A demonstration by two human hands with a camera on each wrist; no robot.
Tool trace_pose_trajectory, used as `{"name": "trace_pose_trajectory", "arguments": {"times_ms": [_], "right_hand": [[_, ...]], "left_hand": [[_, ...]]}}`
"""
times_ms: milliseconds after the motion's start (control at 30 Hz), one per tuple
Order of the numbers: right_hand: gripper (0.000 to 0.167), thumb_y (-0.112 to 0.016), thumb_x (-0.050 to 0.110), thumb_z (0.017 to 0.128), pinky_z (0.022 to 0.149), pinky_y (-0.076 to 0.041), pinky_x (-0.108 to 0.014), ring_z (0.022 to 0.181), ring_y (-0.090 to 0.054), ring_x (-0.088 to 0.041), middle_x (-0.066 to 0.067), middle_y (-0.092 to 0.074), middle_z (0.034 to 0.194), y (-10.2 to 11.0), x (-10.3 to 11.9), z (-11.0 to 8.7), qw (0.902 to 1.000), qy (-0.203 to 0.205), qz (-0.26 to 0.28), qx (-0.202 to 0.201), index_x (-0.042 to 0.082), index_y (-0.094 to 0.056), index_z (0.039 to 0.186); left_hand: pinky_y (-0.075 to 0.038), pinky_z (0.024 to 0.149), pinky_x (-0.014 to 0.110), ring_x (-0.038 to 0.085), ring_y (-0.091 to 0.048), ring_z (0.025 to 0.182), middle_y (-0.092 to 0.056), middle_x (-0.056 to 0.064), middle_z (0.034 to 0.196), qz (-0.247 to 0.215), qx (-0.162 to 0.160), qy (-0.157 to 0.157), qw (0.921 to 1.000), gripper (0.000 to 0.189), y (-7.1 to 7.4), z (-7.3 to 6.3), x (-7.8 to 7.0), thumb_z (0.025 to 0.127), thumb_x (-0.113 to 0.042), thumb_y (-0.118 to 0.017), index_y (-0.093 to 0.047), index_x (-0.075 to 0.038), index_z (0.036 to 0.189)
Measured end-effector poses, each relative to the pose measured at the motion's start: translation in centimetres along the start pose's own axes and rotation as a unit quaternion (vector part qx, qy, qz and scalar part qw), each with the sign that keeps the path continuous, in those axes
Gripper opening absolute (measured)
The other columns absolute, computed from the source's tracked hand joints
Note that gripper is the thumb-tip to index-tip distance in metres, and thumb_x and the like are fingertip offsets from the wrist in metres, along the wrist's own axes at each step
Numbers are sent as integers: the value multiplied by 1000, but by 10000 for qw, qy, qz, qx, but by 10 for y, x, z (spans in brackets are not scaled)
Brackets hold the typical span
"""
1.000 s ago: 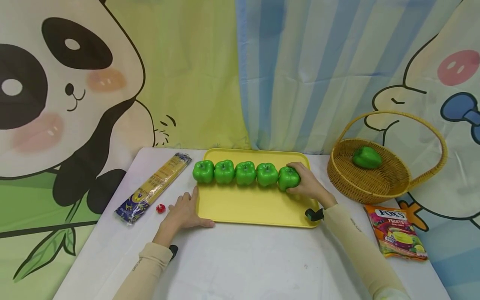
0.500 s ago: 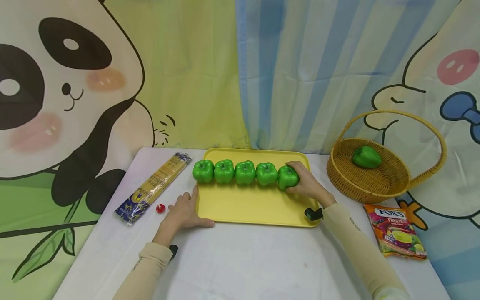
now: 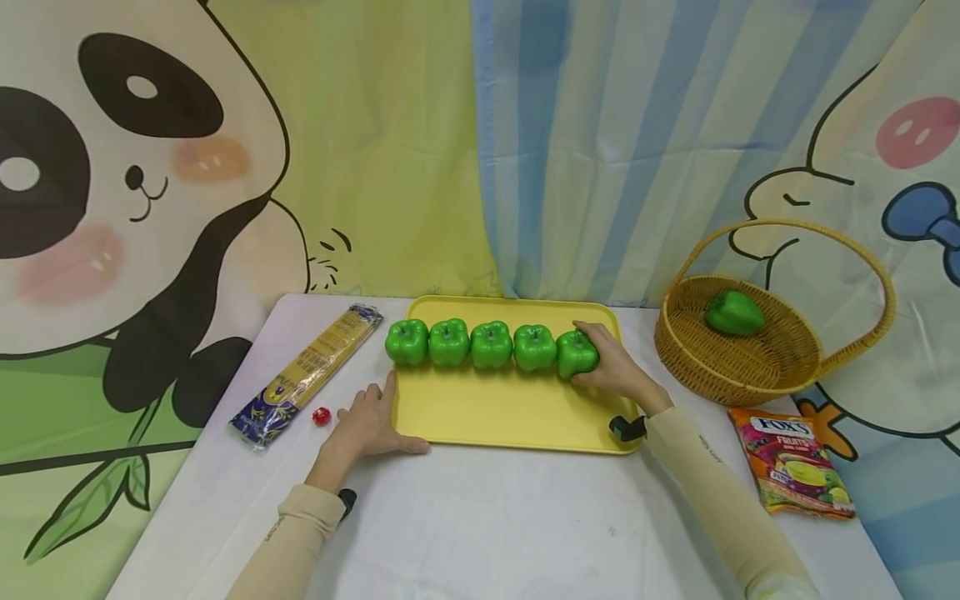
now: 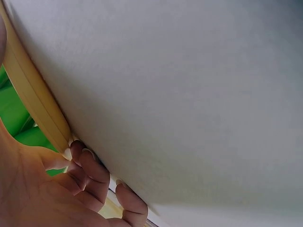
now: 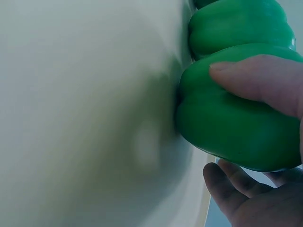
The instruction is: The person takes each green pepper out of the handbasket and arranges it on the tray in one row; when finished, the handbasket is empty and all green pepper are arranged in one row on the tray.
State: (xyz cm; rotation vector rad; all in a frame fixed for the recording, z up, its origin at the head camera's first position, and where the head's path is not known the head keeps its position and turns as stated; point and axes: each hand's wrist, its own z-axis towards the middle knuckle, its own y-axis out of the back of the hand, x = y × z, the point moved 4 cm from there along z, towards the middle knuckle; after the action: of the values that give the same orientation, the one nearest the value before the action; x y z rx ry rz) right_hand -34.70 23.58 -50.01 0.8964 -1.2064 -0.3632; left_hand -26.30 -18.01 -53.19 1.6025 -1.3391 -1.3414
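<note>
A row of several green bell peppers [image 3: 491, 345] spans a yellow tray [image 3: 510, 412]. My right hand [image 3: 613, 362] holds the bell pepper [image 3: 577, 353] at the row's right end. In the right wrist view the thumb [image 5: 258, 78] lies across this bell pepper [image 5: 236, 125], with the other fingers on its far side. The neighbouring bell pepper [image 5: 241, 26] sits right beside it. My left hand [image 3: 370, 423] spreads around the tray's near left corner, thumb along the front edge. The left wrist view shows its fingertips close to the tray's rim [image 4: 40, 101].
A wicker basket [image 3: 738, 379] with one green bell pepper [image 3: 735, 313] inside stands at the right. In front of it lies a candy bag [image 3: 795, 467]. A long noodle packet [image 3: 307, 375] and a small red object [image 3: 322, 416] lie left of the tray.
</note>
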Motion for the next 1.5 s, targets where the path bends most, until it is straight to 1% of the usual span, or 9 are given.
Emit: {"name": "trace_pose_trajectory", "arguments": {"times_ms": [233,533,667,800,900,1067,1300,1500], "right_hand": [[102,-88,13,74,112,-35,-63,133,-43,-42,-23,-39,149,2,1,-3,9999,-99,82,-9,5,-28,156],[104,-88,15,76,115,-32,-65,138,-40,-43,-23,-35,153,7,2,-8,9997,-166,197,40,4,-24,157],[105,-87,15,76,113,-36,-64,138,-41,-45,-23,-34,153,9,0,-12,9993,-175,315,12,5,-22,158],[104,-87,13,76,110,-42,-62,138,-40,-46,-25,-34,153,13,-1,-17,9993,-36,365,-67,5,-23,158],[102,-87,12,77,108,-42,-63,139,-38,-47,-25,-33,153,18,0,-23,9995,59,283,-100,4,-24,157],[100,-85,14,79,108,-42,-63,139,-37,-47,-26,-33,151,29,1,-34,9999,18,118,-83,4,-23,157],[98,-86,12,77,105,-44,-62,137,-39,-47,-26,-34,152,47,1,-47,9995,153,-174,-210,3,-27,155],[96,-85,14,80,105,-43,-63,137,-39,-46,-26,-35,151,67,-8,-54,9991,-25,-263,-320,3,-27,156]], "left_hand": [[-36,94,81,34,-49,106,-50,22,122,15,-25,8,10000,153,1,1,-1,52,-88,-75,-9,-4,161],[-37,93,80,33,-48,104,-50,21,121,35,-9,23,10000,153,1,0,-2,52,-87,-75,-9,-3,161],[-37,94,81,33,-49,105,-50,22,122,28,-5,24,10000,153,1,0,-2,52,-87,-75,-9,-3,161],[-37,94,81,34,-49,106,-50,22,122,-1,1,24,10000,153,1,0,-3,52,-87,-76,-8,-3,161],[-37,94,81,34,-49,106,-50,22,122,-1,11,14,10000,153,2,-1,-4,52,-87,-76,-8,-3,161],[-37,94,81,35,-50,106,-50,22,122,20,21,1,10000,153,2,-1,-4,53,-87,-75,-8,-3,161],[-36,94,82,35,-49,106,-50,22,122,79,27,-7,10000,154,1,-1,-2,52,-89,-73,-8,-2,161],[-38,94,80,34,-49,106,-50,23,122,102,9,-5,9999,154,1,0,-1,52,-90,-73,-9,-2,161]]}}
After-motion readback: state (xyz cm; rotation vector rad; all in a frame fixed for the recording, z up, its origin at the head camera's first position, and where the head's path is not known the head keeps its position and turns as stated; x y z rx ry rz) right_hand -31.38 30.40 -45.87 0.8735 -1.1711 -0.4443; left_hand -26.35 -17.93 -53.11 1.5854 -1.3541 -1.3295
